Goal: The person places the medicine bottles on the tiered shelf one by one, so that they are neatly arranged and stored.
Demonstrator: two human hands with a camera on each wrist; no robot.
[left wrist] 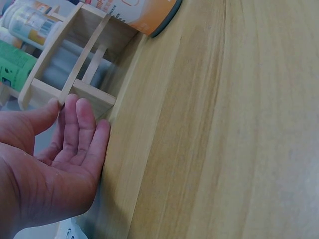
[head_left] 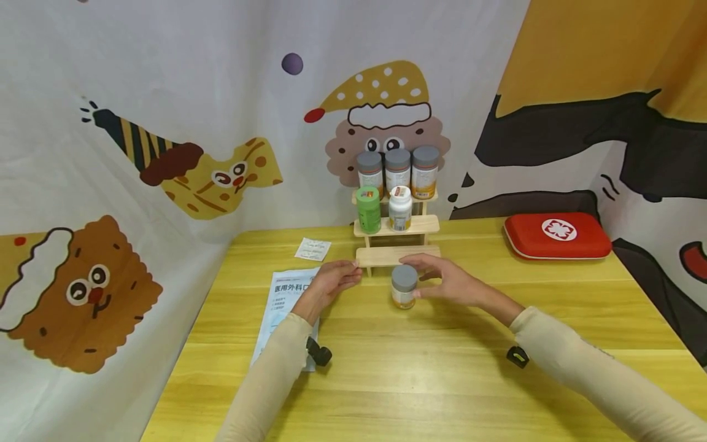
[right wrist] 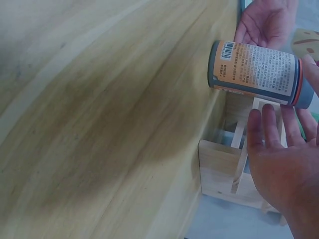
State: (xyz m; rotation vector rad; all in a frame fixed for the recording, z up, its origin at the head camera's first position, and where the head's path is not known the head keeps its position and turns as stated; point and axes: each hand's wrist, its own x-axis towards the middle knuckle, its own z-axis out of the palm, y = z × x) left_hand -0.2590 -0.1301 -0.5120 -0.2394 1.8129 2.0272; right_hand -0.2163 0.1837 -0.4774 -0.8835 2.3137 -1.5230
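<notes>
A small wooden three-step rack (head_left: 396,255) stands at the back of the table. My left hand (head_left: 334,281) pinches the left end of its lowest step between thumb and fingers, the other fingers extended in the left wrist view. In front of that step is a supplement bottle (head_left: 404,287) with a grey lid and a white-and-orange label. The thumb and fingers of my right hand (head_left: 450,282) hold it near the lid from the right. Whether its base touches the table I cannot tell. A green bottle (head_left: 369,212) and a white bottle (head_left: 400,212) occupy the middle step.
Several grey-lidded bottles (head_left: 397,172) line the top step. Left of the rack lie a small white packet (head_left: 313,249) and a blue-and-white mask packet (head_left: 276,313), partly under the left arm. A red first-aid case (head_left: 558,236) sits at the back right. A printed cloth hangs behind.
</notes>
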